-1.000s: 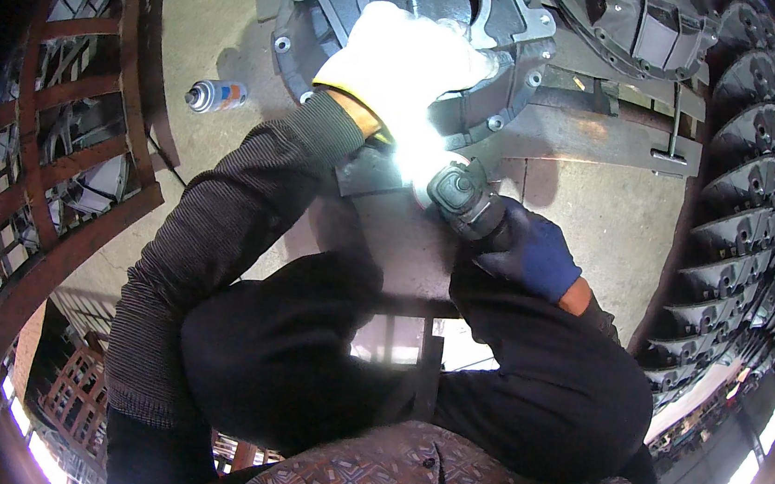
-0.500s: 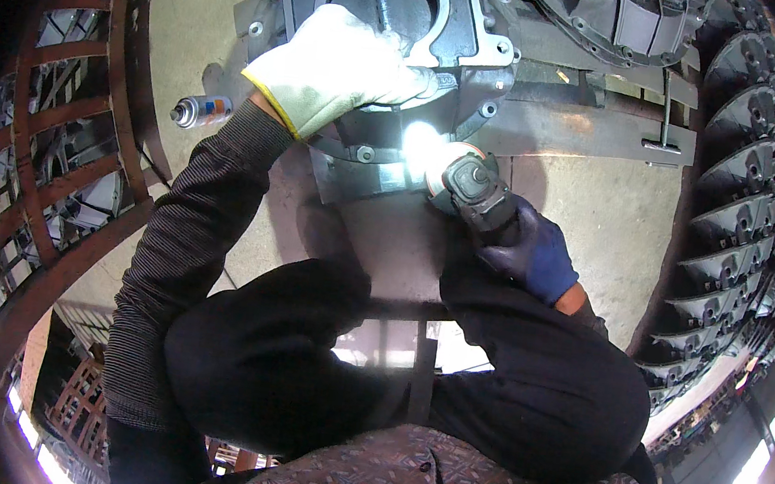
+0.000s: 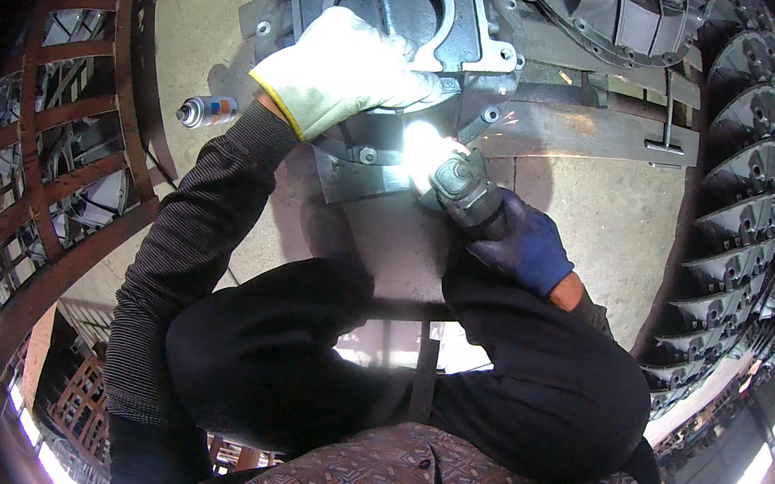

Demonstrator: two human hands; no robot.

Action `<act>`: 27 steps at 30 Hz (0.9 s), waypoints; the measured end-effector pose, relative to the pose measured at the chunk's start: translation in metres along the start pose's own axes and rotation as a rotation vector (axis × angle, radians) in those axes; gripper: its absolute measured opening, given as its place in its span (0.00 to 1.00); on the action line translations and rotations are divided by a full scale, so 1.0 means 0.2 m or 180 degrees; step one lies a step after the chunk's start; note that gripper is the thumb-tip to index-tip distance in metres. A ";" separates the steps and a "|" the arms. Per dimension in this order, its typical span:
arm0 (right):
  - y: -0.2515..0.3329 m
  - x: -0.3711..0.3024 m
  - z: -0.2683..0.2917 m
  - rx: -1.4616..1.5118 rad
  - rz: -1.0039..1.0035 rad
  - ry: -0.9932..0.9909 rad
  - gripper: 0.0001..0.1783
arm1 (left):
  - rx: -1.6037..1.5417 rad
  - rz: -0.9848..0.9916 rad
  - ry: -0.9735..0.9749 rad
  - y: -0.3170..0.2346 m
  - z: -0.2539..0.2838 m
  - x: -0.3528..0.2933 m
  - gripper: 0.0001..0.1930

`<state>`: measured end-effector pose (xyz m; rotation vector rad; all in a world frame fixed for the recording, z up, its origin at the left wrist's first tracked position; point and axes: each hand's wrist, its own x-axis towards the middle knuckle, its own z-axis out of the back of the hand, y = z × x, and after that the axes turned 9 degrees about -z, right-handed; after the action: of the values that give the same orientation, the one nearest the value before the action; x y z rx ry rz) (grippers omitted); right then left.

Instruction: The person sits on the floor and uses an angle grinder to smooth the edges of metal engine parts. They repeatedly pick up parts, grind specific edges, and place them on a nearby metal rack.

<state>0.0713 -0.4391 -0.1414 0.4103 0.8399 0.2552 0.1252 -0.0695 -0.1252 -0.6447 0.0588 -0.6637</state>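
A grey metal casting with a large round opening lies in front of me. My left hand, in a white glove with a yellow cuff edge, grips its near side, fingers closed around the edge. In my right hand, gloved in dark blue, is an angle grinder. The grinder's disc is against or very near the lower right of the casting. Bright glare hides the exact contact. Small sparks fly off to the right, past a bolt boss.
A spray can lies on the floor at left, beside a rusty brown metal rack. Flat metal plates and a T-handled bar lie to the right. Stacked castings line the far right; another round casting sits behind.
The grinder has moved slightly left and tilted, and sparks now show to its right. My left hand keeps its hold on the casting; the whole view has shifted a little.
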 end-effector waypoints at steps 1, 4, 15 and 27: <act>0.00 0.00 0.00 -0.0018 -0.0014 0.0002 0.45 | -0.0018 -0.0006 -0.0010 0.00 0.00 0.00 0.19; 0.01 0.00 0.00 -0.0056 0.0019 -0.0070 0.45 | -0.0032 0.0049 -0.0037 0.01 0.00 -0.02 0.20; -0.02 -0.01 -0.02 -0.0223 0.0216 -0.0159 0.48 | 0.1691 -0.0011 -0.0165 -0.07 -0.14 -0.03 0.24; -0.08 -0.08 0.02 0.0083 -0.0088 -0.0237 0.47 | 0.2839 -0.0308 0.0080 -0.06 -0.14 0.02 0.28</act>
<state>0.0644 -0.4615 -0.1355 0.4297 0.7760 0.2024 0.1155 -0.0945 -0.1402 0.2219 -0.2381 -0.7103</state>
